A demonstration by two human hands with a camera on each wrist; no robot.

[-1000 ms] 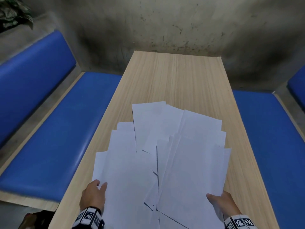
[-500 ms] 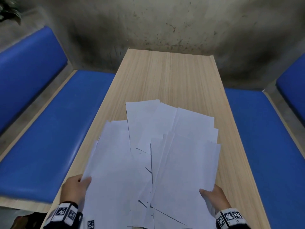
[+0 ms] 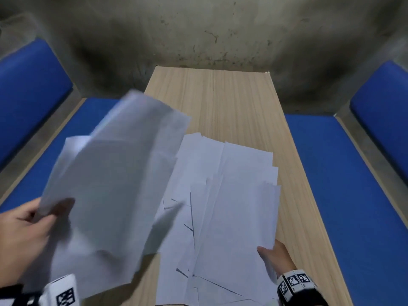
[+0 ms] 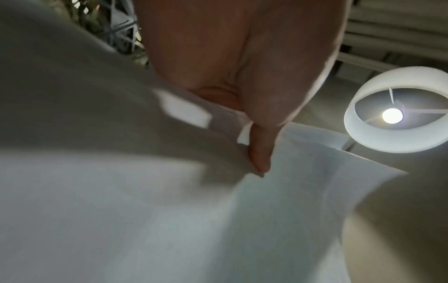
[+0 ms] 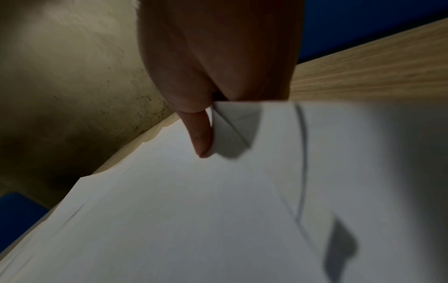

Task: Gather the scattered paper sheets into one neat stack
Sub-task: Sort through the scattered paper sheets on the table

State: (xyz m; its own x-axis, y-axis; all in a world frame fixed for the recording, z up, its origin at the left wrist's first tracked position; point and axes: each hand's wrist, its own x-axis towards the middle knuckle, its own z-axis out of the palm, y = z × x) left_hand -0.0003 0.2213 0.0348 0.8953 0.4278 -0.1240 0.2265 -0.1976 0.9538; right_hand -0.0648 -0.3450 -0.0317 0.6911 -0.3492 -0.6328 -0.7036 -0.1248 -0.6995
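Note:
My left hand (image 3: 28,224) pinches a bunch of white paper sheets (image 3: 114,184) by their near left corner and holds them up off the table, tilted and blurred. In the left wrist view the thumb (image 4: 260,149) presses on those sheets (image 4: 169,220). Several more white sheets (image 3: 229,206) lie fanned and overlapping on the wooden table (image 3: 231,102). My right hand (image 3: 276,255) holds the near right edge of that pile, thumb on top. In the right wrist view the thumb (image 5: 201,137) lies on the sheets (image 5: 194,220), and the other fingers are hidden beneath.
Blue padded benches run along both sides of the table, left bench (image 3: 55,162) and right bench (image 3: 344,195). A stained concrete wall (image 3: 209,29) closes the far end. The left wrist view looks up at a lit round ceiling lamp (image 4: 397,111).
My left hand has lifted the left bunch of sheets off the table and swung it up to the left. The right hand stays on the right pile's near edge.

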